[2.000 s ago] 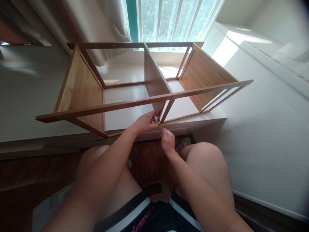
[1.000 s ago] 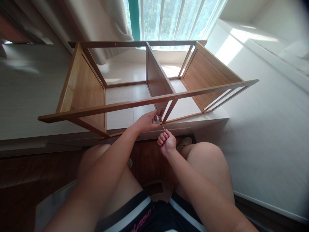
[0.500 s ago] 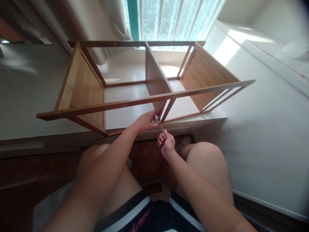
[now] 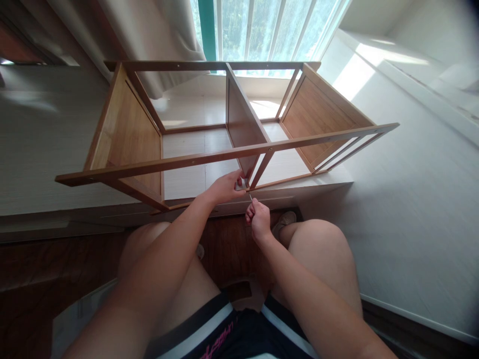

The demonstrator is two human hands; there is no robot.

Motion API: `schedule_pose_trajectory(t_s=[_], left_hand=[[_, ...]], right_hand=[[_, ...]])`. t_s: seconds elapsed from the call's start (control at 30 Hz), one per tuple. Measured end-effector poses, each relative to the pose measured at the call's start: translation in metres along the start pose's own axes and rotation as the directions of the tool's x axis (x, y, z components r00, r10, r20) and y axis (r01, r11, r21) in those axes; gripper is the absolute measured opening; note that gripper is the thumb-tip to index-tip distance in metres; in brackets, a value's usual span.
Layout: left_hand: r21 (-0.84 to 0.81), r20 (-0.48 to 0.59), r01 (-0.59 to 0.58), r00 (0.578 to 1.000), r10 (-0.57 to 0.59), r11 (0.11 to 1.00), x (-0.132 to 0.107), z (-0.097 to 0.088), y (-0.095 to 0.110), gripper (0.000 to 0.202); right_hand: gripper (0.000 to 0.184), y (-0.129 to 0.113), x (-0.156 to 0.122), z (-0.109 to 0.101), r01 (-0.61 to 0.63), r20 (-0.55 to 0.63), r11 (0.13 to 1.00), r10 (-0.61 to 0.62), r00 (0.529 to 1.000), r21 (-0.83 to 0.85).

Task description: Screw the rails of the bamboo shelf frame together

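A bamboo shelf frame (image 4: 130, 134) lies on its side on a white raised platform (image 4: 41, 149) in front of me. My left hand (image 4: 224, 188) reaches to the near lower end of the shelf's middle divider (image 4: 239, 124) and pinches a small metal piece there. Just below it, my right hand (image 4: 259, 219) is closed in a fist round a thin metal key (image 4: 250, 197) whose tip points up into that same joint. The joint itself is partly hidden by my left fingers.
A window (image 4: 262, 30) with a pale curtain (image 4: 149, 35) stands behind the shelf. A white wall (image 4: 411, 174) runs along the right. My bare knees (image 4: 318, 249) and the dark wooden floor (image 4: 33, 279) fill the foreground.
My right fist has turned the thin key at the joint, rolling from knuckles up back to a thumb-up grip. The left hand and the shelf have stayed put.
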State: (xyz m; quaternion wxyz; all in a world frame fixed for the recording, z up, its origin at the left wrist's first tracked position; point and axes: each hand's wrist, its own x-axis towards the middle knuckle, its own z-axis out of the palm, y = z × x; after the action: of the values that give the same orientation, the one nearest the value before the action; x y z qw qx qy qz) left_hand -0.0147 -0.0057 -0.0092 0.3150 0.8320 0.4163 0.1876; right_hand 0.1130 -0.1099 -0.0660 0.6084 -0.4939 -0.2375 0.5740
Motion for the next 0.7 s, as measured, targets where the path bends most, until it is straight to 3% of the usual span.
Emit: schedule_pose_trajectory(t_s=[0.7], left_hand=[[-0.002, 0.004, 0.014, 1.000, -0.014, 1.000, -0.0002, -0.0009, 0.0008, 0.037]], right_hand=[[0.045, -0.0007, 0.0004, -0.0020, 0.028, -0.019, 1.000, -0.028, 0.999, 0.001]])
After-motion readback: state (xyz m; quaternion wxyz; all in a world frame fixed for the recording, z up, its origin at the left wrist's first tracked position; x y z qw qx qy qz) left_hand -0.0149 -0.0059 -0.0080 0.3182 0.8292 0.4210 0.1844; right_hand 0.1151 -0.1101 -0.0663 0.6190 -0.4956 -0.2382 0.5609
